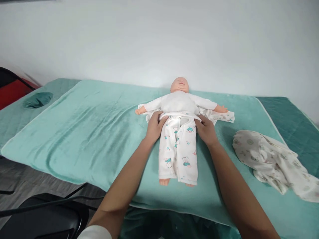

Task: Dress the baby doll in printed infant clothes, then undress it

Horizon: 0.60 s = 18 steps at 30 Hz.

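Note:
A baby doll (179,99) lies on its back on a teal blanket (92,132), head toward the wall, arms spread. It wears a white top and white printed trousers (178,152). My left hand (154,126) grips the trousers' waistband at the doll's left-side hip as seen here. My right hand (205,129) grips the waistband on the other side. Both hands have fingers curled into the fabric. A printed cloth (223,117) lies spread under the doll's torso and arms.
A crumpled printed garment (271,162) lies on the blanket to the right. Beneath the blanket is a teal padded table (294,122) with a face hole (37,99) at far left. A dark stool (45,215) and a cable sit on the floor at lower left.

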Each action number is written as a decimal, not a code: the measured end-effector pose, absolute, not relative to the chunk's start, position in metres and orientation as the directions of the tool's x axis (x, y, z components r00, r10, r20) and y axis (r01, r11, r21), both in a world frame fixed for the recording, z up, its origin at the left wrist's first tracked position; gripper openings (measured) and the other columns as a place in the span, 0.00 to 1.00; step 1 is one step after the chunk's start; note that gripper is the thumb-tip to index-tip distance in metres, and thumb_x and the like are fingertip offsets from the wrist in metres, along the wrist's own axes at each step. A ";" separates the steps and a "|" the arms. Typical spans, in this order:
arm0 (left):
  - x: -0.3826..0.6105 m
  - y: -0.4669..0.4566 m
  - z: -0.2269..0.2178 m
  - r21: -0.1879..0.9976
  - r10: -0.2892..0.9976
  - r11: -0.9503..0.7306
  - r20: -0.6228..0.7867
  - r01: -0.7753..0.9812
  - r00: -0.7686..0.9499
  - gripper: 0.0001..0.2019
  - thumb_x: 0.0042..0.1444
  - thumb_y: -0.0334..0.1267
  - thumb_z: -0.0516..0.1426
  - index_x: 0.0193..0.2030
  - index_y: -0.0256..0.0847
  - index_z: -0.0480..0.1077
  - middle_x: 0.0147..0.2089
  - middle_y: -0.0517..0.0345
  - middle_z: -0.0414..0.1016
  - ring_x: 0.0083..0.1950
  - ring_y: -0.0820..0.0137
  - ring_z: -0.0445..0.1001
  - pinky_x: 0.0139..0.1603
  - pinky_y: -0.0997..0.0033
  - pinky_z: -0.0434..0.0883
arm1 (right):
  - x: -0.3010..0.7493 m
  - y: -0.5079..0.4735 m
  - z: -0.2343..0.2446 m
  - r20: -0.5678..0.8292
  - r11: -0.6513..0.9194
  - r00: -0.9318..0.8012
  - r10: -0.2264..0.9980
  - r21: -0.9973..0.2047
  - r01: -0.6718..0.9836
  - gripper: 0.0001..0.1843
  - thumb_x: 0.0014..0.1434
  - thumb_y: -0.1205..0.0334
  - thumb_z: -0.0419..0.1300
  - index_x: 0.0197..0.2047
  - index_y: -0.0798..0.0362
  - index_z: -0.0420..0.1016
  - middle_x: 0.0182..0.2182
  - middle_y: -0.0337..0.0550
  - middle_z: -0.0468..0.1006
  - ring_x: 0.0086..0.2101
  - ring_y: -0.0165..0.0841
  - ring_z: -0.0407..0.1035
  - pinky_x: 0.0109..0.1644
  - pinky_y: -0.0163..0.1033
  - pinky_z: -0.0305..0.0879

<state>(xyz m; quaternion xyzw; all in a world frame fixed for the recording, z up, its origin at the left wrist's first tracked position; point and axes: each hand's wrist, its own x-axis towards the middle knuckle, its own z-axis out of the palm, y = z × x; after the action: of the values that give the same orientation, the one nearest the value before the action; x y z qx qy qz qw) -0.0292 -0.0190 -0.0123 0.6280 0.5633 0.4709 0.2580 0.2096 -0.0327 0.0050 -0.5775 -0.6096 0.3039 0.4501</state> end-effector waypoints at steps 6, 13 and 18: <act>-0.028 0.011 -0.012 0.852 0.944 -0.260 0.322 0.454 -0.065 0.13 0.63 0.48 0.56 0.47 0.42 0.68 0.47 0.52 0.76 0.50 0.63 0.72 0.54 0.62 0.67 | 0.214 -0.026 -0.005 0.191 0.176 0.009 0.982 -0.921 0.347 0.17 0.60 0.44 0.60 0.39 0.50 0.73 0.30 0.35 0.69 0.32 0.32 0.61 0.38 0.38 0.59; -0.028 0.006 -0.010 0.862 0.924 -0.297 0.368 0.410 -0.106 0.10 0.61 0.46 0.59 0.40 0.44 0.65 0.41 0.58 0.70 0.44 0.68 0.69 0.48 0.67 0.66 | 0.219 -0.028 -0.002 0.142 0.152 -0.056 0.988 -0.886 0.438 0.30 0.45 0.42 0.73 0.44 0.50 0.71 0.35 0.37 0.71 0.36 0.35 0.63 0.38 0.39 0.60; -0.030 -0.007 -0.007 0.812 0.897 -0.373 0.439 0.449 -0.048 0.11 0.61 0.45 0.58 0.33 0.44 0.63 0.37 0.58 0.68 0.40 0.67 0.67 0.46 0.65 0.66 | 0.217 -0.030 0.000 0.278 0.240 -0.024 0.960 -0.783 0.574 0.23 0.47 0.44 0.72 0.35 0.50 0.70 0.32 0.37 0.69 0.35 0.36 0.63 0.39 0.40 0.59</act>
<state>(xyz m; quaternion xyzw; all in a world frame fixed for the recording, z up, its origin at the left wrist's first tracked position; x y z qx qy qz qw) -0.0303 -0.0069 -0.0075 0.6537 0.5149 0.5090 0.2202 0.2172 -0.0300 -0.0003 -0.5684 -0.6747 0.2380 0.4062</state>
